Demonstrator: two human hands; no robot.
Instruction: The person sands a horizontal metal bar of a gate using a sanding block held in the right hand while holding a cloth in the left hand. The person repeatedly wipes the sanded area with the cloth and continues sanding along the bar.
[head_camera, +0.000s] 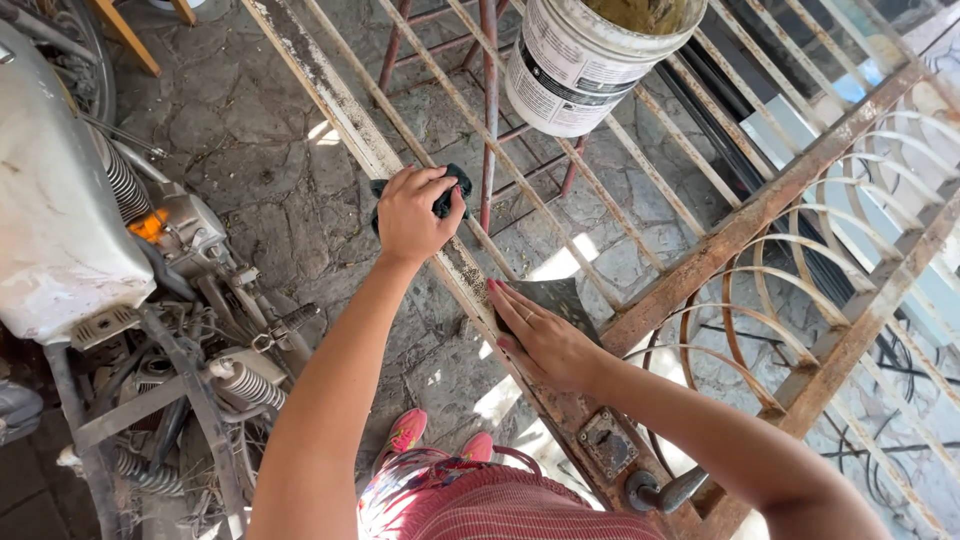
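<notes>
Left hand: the left hand (415, 215) sits just left of centre, toward 11 o'clock, fingers curled down over a dark rag (448, 190) and pressing it onto the gate's frame bar.
Right hand: the right hand (545, 340) lies flat near centre, toward 5 o'clock, fingers held straight and together on a flat piece of grey sheet (562, 300); a ring shows on one finger. It presses rather than grips.
Dark rag: bunched under the left fingers, its ends sticking out at 9 and 2 o'clock of the hand, touching the frame bar.
Grey sheet: partly under the right fingers, lying against the frame bar where the diagonal rail meets it; whether it is paper or metal cannot be told.
Gate: a rusty metal gate (760, 215) lies flat across the view from 11 to 5 o'clock, with straight thin bars at the top and curved bars at 3 o'clock.
Lock and handle: a lock plate (606, 443) and a lever handle (668, 490) sit on the frame at 5 o'clock, below the right wrist.
Bucket: a white bucket (580, 65) stands on the bars at 12 o'clock, filled with a yellowish-brown mass.
Motorbike: a white motorbike (70, 220) stands at 9 o'clock, well apart from the hands.
Floor: a stone floor (250, 170) shows beneath the bars.
Shoes: pink shoes (410, 430) appear at 6 o'clock.
</notes>
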